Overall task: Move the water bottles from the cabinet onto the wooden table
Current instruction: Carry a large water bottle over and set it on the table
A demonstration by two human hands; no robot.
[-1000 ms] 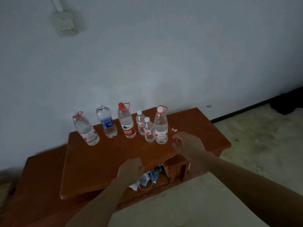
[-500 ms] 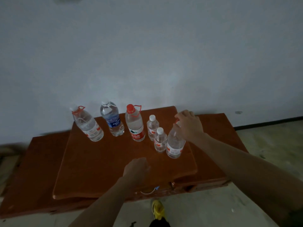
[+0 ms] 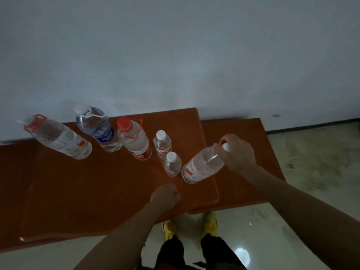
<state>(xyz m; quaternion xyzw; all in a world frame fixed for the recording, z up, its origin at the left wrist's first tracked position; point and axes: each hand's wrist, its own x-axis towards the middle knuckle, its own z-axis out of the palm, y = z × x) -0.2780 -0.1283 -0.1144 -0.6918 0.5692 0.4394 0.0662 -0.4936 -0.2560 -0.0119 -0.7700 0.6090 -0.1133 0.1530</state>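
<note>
Several clear water bottles stand on the reddish wooden table. My right hand grips the neck of the rightmost large bottle, which has a white cap and red label and leans toward me. Left of it stand two small white-capped bottles. Further left are a red-capped bottle with a red handle, a blue-labelled bottle and a far-left bottle with a red handle. My left hand hovers over the table's front part, fingers curled, holding nothing.
The table lies on a lower wooden cabinet that sticks out to the right. A pale wall rises right behind the bottles. Pale floor spreads to the right. My yellow shoes stand at the table's front edge.
The view has tilted down and come closer. My right hand went from the table's right edge to the rightmost bottle's neck and now grips it. My left hand stays curled over the front.
</note>
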